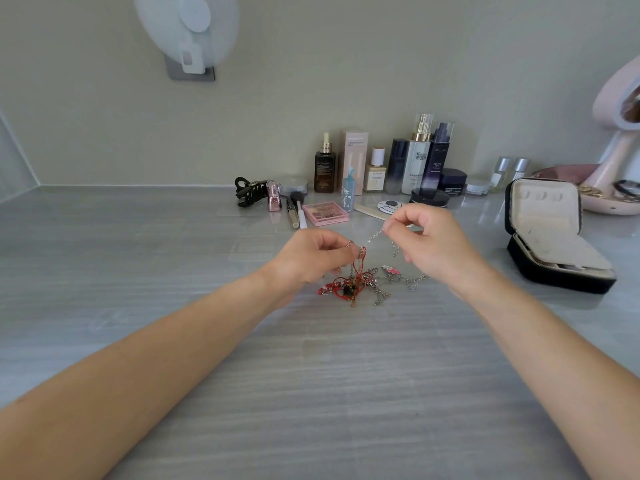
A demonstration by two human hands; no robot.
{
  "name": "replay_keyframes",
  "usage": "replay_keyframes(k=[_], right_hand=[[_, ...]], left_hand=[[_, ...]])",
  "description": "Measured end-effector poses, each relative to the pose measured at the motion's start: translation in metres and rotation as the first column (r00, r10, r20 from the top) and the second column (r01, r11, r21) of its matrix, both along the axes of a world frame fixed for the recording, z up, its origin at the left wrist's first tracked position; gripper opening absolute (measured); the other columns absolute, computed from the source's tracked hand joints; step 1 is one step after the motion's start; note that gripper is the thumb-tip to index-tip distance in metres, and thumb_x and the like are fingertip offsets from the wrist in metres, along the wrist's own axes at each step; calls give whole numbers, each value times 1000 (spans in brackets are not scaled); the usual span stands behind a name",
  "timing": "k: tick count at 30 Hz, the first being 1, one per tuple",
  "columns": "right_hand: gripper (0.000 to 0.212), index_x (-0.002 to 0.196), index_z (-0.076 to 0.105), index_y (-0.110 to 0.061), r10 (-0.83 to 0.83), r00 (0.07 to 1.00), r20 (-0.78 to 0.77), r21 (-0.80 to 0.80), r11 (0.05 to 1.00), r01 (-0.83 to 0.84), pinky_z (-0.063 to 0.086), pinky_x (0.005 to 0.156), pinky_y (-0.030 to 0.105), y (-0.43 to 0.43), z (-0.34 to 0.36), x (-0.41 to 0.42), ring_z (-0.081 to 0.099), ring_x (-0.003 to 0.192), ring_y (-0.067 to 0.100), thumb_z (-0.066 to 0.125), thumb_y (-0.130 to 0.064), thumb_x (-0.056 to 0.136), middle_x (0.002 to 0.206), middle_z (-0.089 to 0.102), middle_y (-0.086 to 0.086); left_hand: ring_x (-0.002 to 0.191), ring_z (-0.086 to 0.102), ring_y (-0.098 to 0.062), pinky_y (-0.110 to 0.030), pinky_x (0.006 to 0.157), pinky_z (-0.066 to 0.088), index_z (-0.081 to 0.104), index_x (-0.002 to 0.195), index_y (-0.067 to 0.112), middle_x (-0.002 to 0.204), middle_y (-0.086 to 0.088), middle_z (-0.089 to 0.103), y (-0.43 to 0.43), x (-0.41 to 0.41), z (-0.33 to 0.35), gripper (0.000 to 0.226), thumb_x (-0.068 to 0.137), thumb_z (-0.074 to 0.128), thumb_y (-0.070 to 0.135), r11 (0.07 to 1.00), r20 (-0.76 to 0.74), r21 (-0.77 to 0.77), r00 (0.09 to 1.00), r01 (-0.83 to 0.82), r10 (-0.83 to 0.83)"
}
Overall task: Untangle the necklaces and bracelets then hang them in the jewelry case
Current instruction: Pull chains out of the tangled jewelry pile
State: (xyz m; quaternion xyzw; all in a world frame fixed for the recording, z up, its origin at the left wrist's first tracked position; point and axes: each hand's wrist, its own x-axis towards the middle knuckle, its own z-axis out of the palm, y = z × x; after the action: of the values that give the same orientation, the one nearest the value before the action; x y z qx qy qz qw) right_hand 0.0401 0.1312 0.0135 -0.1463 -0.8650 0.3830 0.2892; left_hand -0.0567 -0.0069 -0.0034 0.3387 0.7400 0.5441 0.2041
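Observation:
A tangle of jewelry (356, 285) lies on the grey table between my hands: red cord, silver and gold chains, a small pink charm. My left hand (311, 258) pinches part of the tangle where the red cord and a clasp rise off the table. My right hand (426, 237) pinches a silver chain (374, 235) that stretches up from the tangle to its fingertips. A black jewelry case (554, 237) stands open at the right, its beige lid upright, nothing visibly hanging in it.
Cosmetics line the back wall: bottles (415, 157), a pink eyeshadow palette (325, 213), brushes, a black hair claw (252, 192). A pink stand mirror (620, 133) stands at the far right behind the case. A white fan (187, 32) is at the wall, upper left.

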Motion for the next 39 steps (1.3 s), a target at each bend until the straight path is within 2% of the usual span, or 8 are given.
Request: replay_keyframes(k=[5,7,11,16,19,26,34,39], right_hand=[[19,74,54,-19,-79,994,-78,-128,989,69,37,48,24,7,1,0,39,34,6,48,-17,91,72,71,-3],[16,78,53,-18,-66,996,-61,-131,990,57,37,45,22,7,2,0,38,35,6,46,-18,93,68,69,-2],[18,76,54,-20,3,999,-48,-83,996,-7,38,45,18,4,2,1,42,36,3,48,-19,93,72,68,-5],[16,72,60,-28,145,989,5,-16,989,-145,36,48,8,0,5,5,49,44,-3,59,-23,87,55,59,-21],[15,71,62,-29,233,972,43,-6,973,-232,42,60,14,-2,5,5,52,63,3,63,-22,84,71,61,-14],[11,72,66,-24,261,963,64,68,962,-265,39,59,13,-1,-1,0,47,53,-4,64,-21,83,65,59,-11],[8,76,67,-22,241,969,53,126,961,-246,33,51,7,1,-3,-3,49,51,-7,64,-22,84,66,57,-12],[15,69,64,-27,237,965,112,122,961,-250,35,55,16,0,-4,-3,51,49,-6,64,-24,83,64,59,-11]], left_hand=[[60,50,-4,-10,51,40,63,74,21,71,8,58,0,-1,-1,10,83,66,24,999,14,-34,1000,-18,18],[61,50,-5,-16,56,39,63,73,21,73,6,58,0,-1,-1,12,83,65,25,999,7,-45,1000,-28,28],[58,49,-4,-7,49,38,67,73,18,65,5,56,0,-3,-4,12,82,67,26,999,-42,-48,999,-21,19],[52,48,1,-5,48,37,70,90,11,61,5,57,2,-6,-3,15,90,57,19,989,-56,97,992,-108,114],[69,58,-3,-13,64,43,67,82,21,67,10,67,0,-5,1,18,92,52,20,986,31,161,999,-44,39],[78,67,-12,-29,84,47,67,81,19,77,1,73,1,3,1,24,94,47,23,970,196,185,961,157,-193],[72,66,-11,-25,75,47,64,83,15,70,3,71,1,2,0,21,94,48,23,975,231,166,956,146,-183],[65,57,-13,-23,69,45,62,74,14,57,2,58,3,4,-1,25,94,48,18,992,134,37,983,120,-124]])
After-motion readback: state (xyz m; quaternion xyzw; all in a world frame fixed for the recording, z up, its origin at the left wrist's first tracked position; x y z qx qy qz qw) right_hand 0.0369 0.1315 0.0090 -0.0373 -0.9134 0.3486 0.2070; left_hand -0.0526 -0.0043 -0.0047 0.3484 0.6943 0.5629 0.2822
